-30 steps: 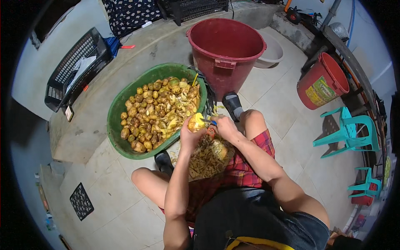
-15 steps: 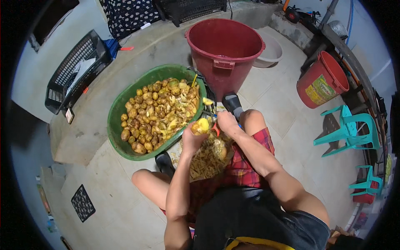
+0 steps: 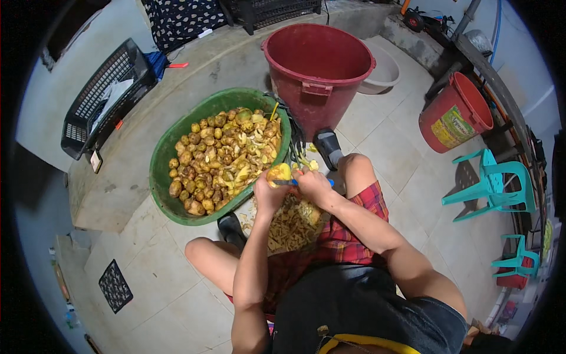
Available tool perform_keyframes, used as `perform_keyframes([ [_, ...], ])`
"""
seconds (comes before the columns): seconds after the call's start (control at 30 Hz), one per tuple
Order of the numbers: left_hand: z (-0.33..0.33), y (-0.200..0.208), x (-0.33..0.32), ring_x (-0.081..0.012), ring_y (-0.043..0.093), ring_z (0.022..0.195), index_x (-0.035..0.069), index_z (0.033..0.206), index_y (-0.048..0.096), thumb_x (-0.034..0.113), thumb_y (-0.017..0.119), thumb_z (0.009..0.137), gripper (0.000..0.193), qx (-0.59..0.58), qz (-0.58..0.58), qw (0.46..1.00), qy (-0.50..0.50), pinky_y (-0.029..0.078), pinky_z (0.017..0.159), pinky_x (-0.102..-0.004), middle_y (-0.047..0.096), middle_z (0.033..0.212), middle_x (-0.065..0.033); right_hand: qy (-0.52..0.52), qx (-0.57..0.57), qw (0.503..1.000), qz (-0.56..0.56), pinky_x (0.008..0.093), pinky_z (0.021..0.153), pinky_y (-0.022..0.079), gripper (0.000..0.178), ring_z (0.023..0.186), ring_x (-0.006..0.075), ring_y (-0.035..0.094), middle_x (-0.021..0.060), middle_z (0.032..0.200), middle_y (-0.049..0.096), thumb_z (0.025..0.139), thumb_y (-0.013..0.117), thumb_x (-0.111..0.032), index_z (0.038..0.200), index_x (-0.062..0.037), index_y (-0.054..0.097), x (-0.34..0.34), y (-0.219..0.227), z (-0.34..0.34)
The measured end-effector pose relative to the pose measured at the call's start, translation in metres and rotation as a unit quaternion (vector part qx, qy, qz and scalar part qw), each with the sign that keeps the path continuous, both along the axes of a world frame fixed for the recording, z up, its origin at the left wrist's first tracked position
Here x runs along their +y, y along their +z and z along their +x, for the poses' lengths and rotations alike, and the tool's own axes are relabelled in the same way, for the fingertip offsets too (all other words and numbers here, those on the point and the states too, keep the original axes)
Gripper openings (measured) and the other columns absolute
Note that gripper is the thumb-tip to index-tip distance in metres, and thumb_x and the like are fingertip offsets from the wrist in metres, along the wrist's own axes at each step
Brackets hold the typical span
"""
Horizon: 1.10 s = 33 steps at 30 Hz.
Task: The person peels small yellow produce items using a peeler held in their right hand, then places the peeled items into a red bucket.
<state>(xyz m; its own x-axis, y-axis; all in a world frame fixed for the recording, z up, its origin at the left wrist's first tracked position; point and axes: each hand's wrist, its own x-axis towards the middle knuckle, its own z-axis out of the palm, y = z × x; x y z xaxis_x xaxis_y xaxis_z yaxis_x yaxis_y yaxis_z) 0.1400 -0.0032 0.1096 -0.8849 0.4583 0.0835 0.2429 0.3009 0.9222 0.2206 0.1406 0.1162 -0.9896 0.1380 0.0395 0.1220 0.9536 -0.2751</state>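
My left hand [image 3: 268,193] is wrapped round a partly peeled yellow fruit [image 3: 279,172], whose exact kind I cannot tell. My right hand [image 3: 313,186] grips a blue-handled knife [image 3: 285,182]. Its dark blade lies against the near side of the fruit. Between my legs, below both hands, is a heap of yellow-brown peelings [image 3: 289,227]; its container is mostly hidden. Just left of my hands stands a green oval tub [image 3: 158,192] full of round yellow-brown fruits [image 3: 206,147], with paler cut pieces among them on the right side.
A tall dark-red bin [image 3: 303,97] stands beyond the tub, a pale basin [image 3: 382,71] behind it. A red bucket [image 3: 454,118] and green plastic chairs [image 3: 492,183] are on the right. A black crate [image 3: 112,88] sits on the concrete ledge [image 3: 100,194].
My right hand has moved down and slightly left, bringing the knife blade against the fruit. My left hand has shifted slightly left. Yellow pieces beyond my hands sit differently.
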Motion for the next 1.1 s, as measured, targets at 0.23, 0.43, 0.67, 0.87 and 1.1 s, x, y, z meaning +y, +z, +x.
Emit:
perform_keyframes([
  [0.23,-0.001,0.001,0.005,-0.0186,0.069,0.079,0.000,0.099,0.068,0.005,0.080,0.065,0.037,-0.014,-0.045,0.999,-0.014,0.053,0.074,-0.0323,0.072,0.086,-0.0092,-0.118,-0.013,0.993,-0.002,0.0480,0.069,0.055,0.010,0.078,0.0393,0.068,0.0228,0.088,0.067,0.079,0.059,-0.007,0.084,-0.0016,0.067,0.040,-0.027,-0.024],
  [0.43,-0.006,0.003,0.001,-0.0270,0.070,0.081,0.002,0.097,0.069,0.013,0.083,0.061,0.039,0.007,-0.026,0.999,0.045,0.053,0.075,-0.0355,0.072,0.087,-0.0136,-0.016,-0.040,0.998,-0.038,0.0476,0.068,0.055,0.020,0.080,0.0399,0.068,0.0219,0.082,0.067,0.079,0.065,-0.016,0.091,-0.0006,0.063,0.007,0.002,-0.004],
  [0.67,-0.002,0.004,0.004,-0.0250,0.070,0.077,0.004,0.096,0.070,0.014,0.082,0.060,0.039,0.034,-0.025,0.999,-0.021,0.053,0.072,-0.0359,0.072,0.084,-0.0126,-0.096,-0.084,0.991,-0.033,0.0485,0.072,0.054,0.018,0.083,0.0395,0.068,0.0233,0.084,0.068,0.079,0.065,-0.013,0.090,0.0008,0.066,0.036,-0.017,-0.027],
  [0.87,-0.005,0.014,-0.003,-0.0186,0.069,0.077,0.002,0.094,0.071,0.011,0.083,0.062,0.035,-0.011,-0.052,0.998,0.022,0.053,0.072,-0.0323,0.073,0.085,-0.0101,-0.073,-0.049,0.992,-0.093,0.0482,0.076,0.054,0.013,0.086,0.0415,0.067,0.0239,0.086,0.068,0.077,0.064,-0.009,0.087,-0.0017,0.069,0.016,-0.009,-0.017],
  [1.1,0.002,0.015,0.000,-0.0216,0.070,0.077,0.003,0.095,0.071,0.013,0.082,0.062,0.036,0.028,-0.069,0.997,0.014,0.053,0.071,-0.0343,0.072,0.084,-0.0120,-0.039,-0.095,0.994,-0.032,0.0470,0.077,0.055,0.014,0.087,0.0395,0.068,0.0225,0.090,0.068,0.080,0.063,-0.010,0.089,-0.0022,0.069,0.009,0.008,-0.014],
])
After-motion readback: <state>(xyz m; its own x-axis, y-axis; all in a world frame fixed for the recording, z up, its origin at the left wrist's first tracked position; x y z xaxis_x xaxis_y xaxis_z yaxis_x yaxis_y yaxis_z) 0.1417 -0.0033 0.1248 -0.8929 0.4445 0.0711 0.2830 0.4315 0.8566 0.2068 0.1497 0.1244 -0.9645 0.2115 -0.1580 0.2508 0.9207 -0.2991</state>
